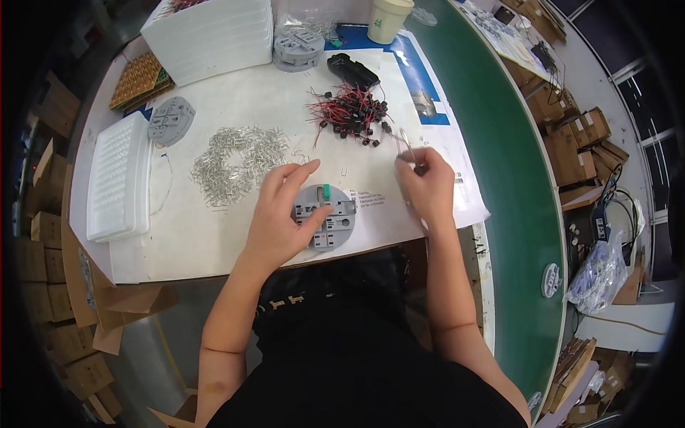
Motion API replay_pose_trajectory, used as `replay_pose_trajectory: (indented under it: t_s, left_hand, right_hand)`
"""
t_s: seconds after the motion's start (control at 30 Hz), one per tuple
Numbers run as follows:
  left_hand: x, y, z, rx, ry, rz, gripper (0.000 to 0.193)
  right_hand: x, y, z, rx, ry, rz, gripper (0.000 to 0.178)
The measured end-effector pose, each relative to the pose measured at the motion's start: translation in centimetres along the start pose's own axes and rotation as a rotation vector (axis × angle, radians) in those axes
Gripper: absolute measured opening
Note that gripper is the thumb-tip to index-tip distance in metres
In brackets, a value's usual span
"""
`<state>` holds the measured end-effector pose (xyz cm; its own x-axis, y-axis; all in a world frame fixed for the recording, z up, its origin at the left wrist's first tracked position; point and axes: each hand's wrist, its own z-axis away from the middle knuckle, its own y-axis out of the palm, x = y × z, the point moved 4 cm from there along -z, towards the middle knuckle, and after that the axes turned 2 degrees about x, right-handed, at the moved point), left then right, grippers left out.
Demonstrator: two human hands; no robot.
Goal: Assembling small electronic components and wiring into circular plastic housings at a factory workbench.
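Observation:
A round grey plastic disc [332,239] with raised slots and a green part [327,192] lies near the table's front edge. My left hand [278,214] is at its left side, fingers spread, with the thumb resting on its top. To the right of the disc, my right hand [429,187] is closed on a slim metal tool [407,145] pointing away from me; its exact kind cannot be made out. Just beyond lies a heap of small black cylindrical components with red wires [351,114]. A single U-shaped metal pin [344,171] lies beyond the disc.
A pile of U-shaped metal pins [232,167] spreads left of centre. White trays [118,178] and a stacked white foam block [210,43] stand left and back. Another grey disc [171,120], stacked discs [298,51] and a cream cup [389,20] sit farther off. A green conveyor [510,214] runs along the right.

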<state>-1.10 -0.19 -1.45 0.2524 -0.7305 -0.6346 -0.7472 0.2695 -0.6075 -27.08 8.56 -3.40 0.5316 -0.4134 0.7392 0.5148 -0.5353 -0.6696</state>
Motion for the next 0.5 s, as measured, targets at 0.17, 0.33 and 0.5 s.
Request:
replay_pose_trajectory:
  t_s: [0.17,0.33,0.5]
  left_hand:
    - [-1.6,-1.9,-0.6,0.045,-0.086,0.452,0.063]
    - [-1.7,-1.2,0.0,0.282,-0.226,0.727,0.059]
    - [-0.8,-0.6,1.6,0.34,-0.379,0.92,0.034]
  right_hand:
    - [2.9,0.2,6.1,0.192,-0.281,-0.333,0.024]
    - [5.7,1.2,8.5,0.295,-0.556,-0.553,0.025]
    - [5.8,2.5,9.0,0.363,-0.58,-0.63,0.026]
